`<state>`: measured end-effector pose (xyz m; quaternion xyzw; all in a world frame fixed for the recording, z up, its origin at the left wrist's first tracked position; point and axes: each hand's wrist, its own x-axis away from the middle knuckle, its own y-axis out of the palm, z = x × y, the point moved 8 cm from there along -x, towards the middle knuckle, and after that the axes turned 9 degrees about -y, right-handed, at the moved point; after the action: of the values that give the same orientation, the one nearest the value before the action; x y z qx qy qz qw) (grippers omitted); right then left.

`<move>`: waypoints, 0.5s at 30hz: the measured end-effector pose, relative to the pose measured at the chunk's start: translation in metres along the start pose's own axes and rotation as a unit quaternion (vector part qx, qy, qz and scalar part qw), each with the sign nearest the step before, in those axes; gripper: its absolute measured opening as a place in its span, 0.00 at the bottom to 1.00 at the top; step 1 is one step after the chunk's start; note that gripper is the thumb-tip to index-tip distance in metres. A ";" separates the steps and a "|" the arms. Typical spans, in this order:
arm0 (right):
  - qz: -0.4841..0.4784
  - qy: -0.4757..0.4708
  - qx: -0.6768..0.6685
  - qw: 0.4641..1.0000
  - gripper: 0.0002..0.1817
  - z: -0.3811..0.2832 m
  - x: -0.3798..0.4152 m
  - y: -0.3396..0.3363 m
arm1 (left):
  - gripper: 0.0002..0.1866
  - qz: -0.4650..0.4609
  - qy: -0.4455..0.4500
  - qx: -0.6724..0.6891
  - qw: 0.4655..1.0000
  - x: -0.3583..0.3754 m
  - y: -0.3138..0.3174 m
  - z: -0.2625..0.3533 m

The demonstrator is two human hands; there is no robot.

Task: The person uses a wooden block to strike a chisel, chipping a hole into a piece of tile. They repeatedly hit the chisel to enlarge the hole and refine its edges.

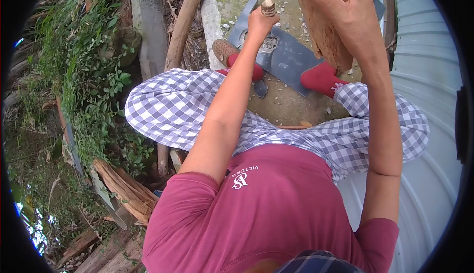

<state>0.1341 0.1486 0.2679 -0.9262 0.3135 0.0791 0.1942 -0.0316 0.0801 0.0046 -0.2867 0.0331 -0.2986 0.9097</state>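
Note:
My left hand [260, 25] is closed around a short wooden handle or stick [268, 7] with a pale cut end; its lower part is hidden by the hand. At the upper right, my right hand [348, 19] grips a rough brown piece of wood [318, 21], upright and cut off by the top edge of the view. Below both hands a dark grey sheet [291, 58] lies on the ground between my feet, with a patch of pale broken rubble [269, 44] on it. The wood and the handle are apart.
Green vines [89, 60] and a long log [183, 26] run along the left. Split wood [126, 189] lies at the lower left. Corrugated metal sheeting [427, 51] borders the right side. Small pale chips [328, 110] are scattered on the ground near my feet.

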 end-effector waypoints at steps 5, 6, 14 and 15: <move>-0.176 0.137 0.135 0.965 0.40 0.137 0.062 0.051 | 0.11 0.028 0.156 -0.062 0.985 -0.004 0.008 0.006; -0.216 0.153 0.217 0.940 0.43 0.143 0.068 0.055 | 0.11 0.029 0.167 -0.060 0.984 -0.016 0.011 0.003; 0.012 0.046 0.101 0.994 0.39 0.036 0.016 0.005 | 0.17 -0.016 -0.013 -0.009 1.000 -0.002 0.004 0.005; 0.007 0.060 0.126 0.990 0.40 0.050 0.019 0.008 | 0.16 -0.012 -0.005 0.000 1.000 -0.002 0.004 0.005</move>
<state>0.1429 0.1525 0.2150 -0.8953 0.3384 -0.0151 0.2894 -0.0300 0.0867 0.0063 -0.2888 0.0252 -0.3085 0.9060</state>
